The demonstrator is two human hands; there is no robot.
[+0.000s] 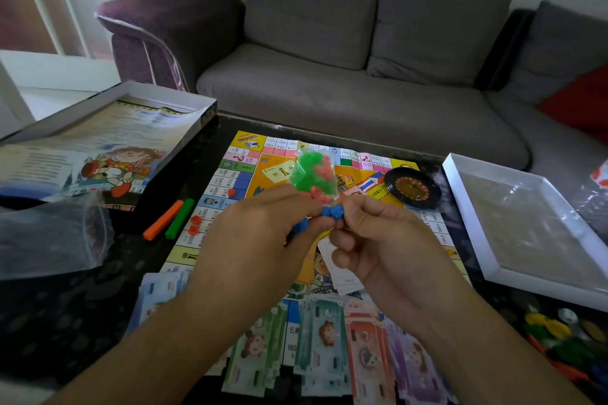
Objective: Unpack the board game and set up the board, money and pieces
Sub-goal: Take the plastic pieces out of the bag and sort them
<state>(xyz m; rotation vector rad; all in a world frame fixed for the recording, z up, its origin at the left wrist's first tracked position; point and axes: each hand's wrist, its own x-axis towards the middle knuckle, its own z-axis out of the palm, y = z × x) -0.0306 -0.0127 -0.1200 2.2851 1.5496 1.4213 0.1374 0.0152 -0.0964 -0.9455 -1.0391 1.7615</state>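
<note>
So going left to right: the box lid [108, 128] sits off the table's [65, 306] far left corner with the rules sheet [98, 154] in it, and a crumpled clear bag [49, 233] lies on the left edge; just off the board's [237, 174] left edge are an orange stick [163, 220] and a green stick [180, 219], with a few loose red houses [194, 223] on the board's left strip; over the board's middle, the left hand [260, 240] pinches the small bag of green and red pieces [312, 174] at its bottom along with some blue pieces [330, 211], and the right hand [388, 240] pinches the same blue cluster, fingers curled in tight on both; my guess is they're working the bag open, and that's the risk: one sharp tug and the tiny houses spray over the board, knock the red ones out of place, or roll off the dark table; the money stacks [329, 339] along the near edge could get scattered too; further right the little roulette wheel [413, 187] sits on the board's far right corner, the white box tray [526, 223] hangs on the table's right edge, and a pile of coloured tokens [559, 335] crowds the near right corner, easy to sweep off with an elbow.
</note>
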